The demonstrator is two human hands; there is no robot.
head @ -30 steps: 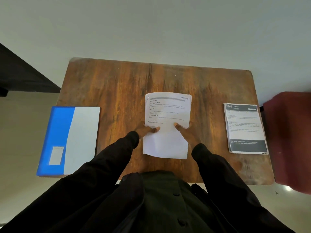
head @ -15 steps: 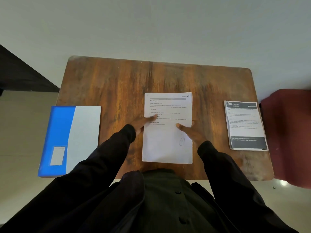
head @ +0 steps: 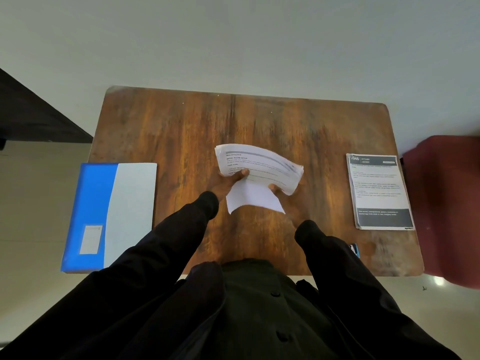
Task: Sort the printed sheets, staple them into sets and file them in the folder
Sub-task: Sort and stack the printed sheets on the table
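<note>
A stack of white printed sheets (head: 259,172) is lifted off the middle of the wooden table (head: 181,126), curved and tilted to the right. My left hand (head: 228,181) grips its left edge with the thumb on top. On the lower right edge my right hand (head: 281,196) grips the stack, thumb on the paper. A second set of sheets with dark header bands (head: 378,192) lies flat at the table's right side. At the left edge lies a blue and white folder (head: 111,216), closed and partly overhanging.
A small blue and black object (head: 354,249) peeks out beside my right sleeve near the table's front. A dark red seat (head: 446,203) stands against the right edge. A dark piece of furniture (head: 31,113) sits at far left.
The stack lay flat under both hands half a second ago; now both hands have lifted it, bent and turned it to the right.
</note>
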